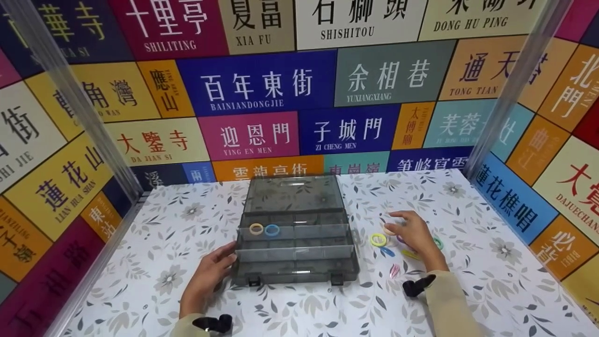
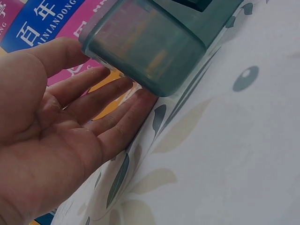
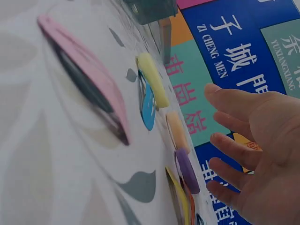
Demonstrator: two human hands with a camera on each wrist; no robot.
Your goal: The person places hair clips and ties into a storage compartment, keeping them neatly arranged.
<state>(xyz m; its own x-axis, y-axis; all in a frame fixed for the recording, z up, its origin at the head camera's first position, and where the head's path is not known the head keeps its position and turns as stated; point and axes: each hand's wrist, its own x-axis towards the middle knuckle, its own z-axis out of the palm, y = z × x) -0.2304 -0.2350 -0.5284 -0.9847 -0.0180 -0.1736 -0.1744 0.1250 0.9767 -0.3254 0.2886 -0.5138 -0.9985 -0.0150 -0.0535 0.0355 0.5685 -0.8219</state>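
A dark translucent compartment box [image 1: 299, 269] lies with its lid raised. In one compartment are an orange hair tie [image 1: 251, 230] and a blue hair tie [image 1: 266, 231]. My left hand [image 1: 213, 271] touches the box's left side with extended fingers. Over the loose hair accessories hovers my right hand [image 1: 414, 236], fingers relaxed and holding nothing. Below it lie a yellow hair tie [image 3: 152, 79], a blue hair clip [image 3: 148, 105], a peach hair tie [image 3: 177, 132], a purple hair tie [image 3: 186, 171] and a yellow hair clip [image 3: 174, 190]. Nearer sits a pink hair clip [image 3: 89, 65].
A white tablecloth [image 1: 154, 243] with grey leaves and flowers covers the table. Behind it stands a wall [image 1: 262, 100] of coloured sign panels, with clear corner strips at both sides. A green hair tie [image 1: 439, 242] is partly hidden by the right hand.
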